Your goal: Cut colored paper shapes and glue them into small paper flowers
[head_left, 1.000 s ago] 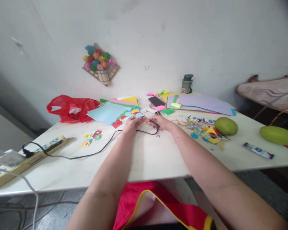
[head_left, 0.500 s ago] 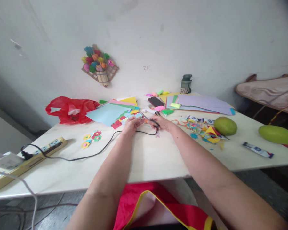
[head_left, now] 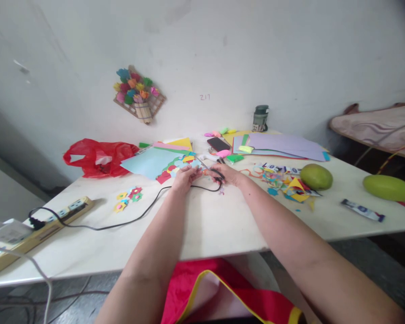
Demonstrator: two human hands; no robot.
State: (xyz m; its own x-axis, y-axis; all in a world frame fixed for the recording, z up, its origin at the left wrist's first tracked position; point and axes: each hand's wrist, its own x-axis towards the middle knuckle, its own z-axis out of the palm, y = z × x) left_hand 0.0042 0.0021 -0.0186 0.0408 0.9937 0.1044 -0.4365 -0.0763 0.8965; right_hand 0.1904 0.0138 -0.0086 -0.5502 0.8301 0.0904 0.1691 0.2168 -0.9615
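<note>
Close together over the middle of the table are my two hands. My right hand point(head_left: 228, 174) is closed on a pair of scissors point(head_left: 217, 173) with black handles, its thin blades pointing up and left. Fingers pinched, my left hand point(head_left: 185, 178) is beside the blades; what is between its fingertips is too small to make out. Just behind my left hand lie coloured paper cut-outs point(head_left: 165, 174) on light blue paper point(head_left: 143, 163). A white tool that looks like a glue gun point(head_left: 208, 156) rests beyond the scissors.
A black cable point(head_left: 121, 225) runs from a power strip point(head_left: 59, 220) towards my hands. Paper flowers point(head_left: 135, 193) lie left. Paper scraps point(head_left: 292, 189), green fruit point(head_left: 316, 176) and a tube point(head_left: 362, 210) lie right. Behind are a red bag point(head_left: 101, 157), phone point(head_left: 218, 144) and purple sheets point(head_left: 283, 145).
The view has tilted very slightly. Both hands stay in nearly the same place, with only small finger and scissor-blade movement.
</note>
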